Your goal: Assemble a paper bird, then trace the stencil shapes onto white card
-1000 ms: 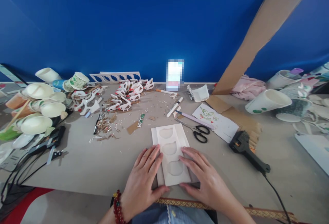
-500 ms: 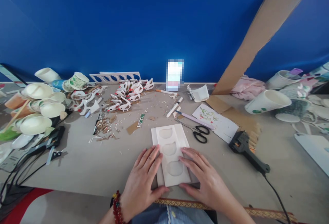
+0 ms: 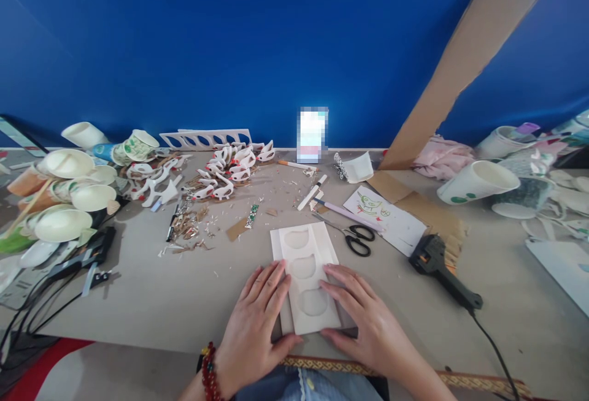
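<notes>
White cut-out card [image 3: 307, 284] between left hand [image 3: 257, 315] and right hand [image 3: 363, 312]

Blue wall [image 3: 207, 39] spans the whole back, plain, faint diagonal line upper left. Darker top middle, paler toward the sides. Grey tabletop [image 3: 161, 290] runs back to it, thin pale line at the join. Long cardboard strip [image 3: 473, 64] slants up in front of the wall, right side. Bright pixelated screen [image 3: 311, 134] throws a glow on the blue. Below the front-left edge: red band [image 3: 53, 358], pale grey patch [image 3: 115, 370]; can't tell if floor or seat.
</notes>
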`<action>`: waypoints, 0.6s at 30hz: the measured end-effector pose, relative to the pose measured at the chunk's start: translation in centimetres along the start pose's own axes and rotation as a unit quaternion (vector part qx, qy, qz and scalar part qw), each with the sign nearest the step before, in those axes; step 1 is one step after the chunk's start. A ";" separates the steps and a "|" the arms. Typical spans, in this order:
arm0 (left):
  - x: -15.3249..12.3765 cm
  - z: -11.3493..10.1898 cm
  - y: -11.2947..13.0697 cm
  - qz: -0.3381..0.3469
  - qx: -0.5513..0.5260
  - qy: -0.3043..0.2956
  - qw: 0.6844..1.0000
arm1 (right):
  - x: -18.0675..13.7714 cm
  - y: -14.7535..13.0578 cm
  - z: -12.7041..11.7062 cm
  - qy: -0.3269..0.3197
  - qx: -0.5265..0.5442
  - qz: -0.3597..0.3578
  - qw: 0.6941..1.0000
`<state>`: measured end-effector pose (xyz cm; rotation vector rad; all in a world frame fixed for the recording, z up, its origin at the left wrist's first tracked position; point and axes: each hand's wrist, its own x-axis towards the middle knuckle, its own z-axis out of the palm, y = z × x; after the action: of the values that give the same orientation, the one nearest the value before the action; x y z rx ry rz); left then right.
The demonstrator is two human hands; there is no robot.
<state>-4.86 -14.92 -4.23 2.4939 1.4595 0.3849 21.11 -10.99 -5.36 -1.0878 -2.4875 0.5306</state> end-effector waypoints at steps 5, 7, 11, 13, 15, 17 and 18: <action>-0.1 0.0 0.0 0.004 0.007 -0.002 1.000 | 0.0 0.0 0.1 0.003 0.003 -0.001 1.000; -0.1 0.0 0.0 0.003 0.009 -0.003 1.000 | 0.0 0.1 0.1 0.003 0.004 -0.001 1.000; -0.1 0.1 -0.1 0.003 0.011 -0.004 1.000 | -0.1 0.1 0.2 0.005 0.006 0.001 1.000; -0.1 0.1 -0.1 0.003 0.011 -0.002 1.000 | 0.0 0.1 0.2 0.004 0.008 0.003 1.000; -0.1 0.2 -0.1 0.002 0.012 0.000 1.000 | 0.0 0.0 0.1 0.001 0.009 0.004 1.000; -0.1 0.3 -0.1 0.004 0.012 0.003 1.000 | 0.0 0.0 0.1 -0.002 0.010 0.004 1.000; -0.1 0.3 -0.1 0.005 0.013 0.003 1.000 | 0.0 0.0 0.1 -0.002 0.011 0.004 1.000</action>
<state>-4.91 -14.99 -4.56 2.5223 1.4641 0.3778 21.05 -10.98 -5.41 -1.0895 -2.4771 0.5615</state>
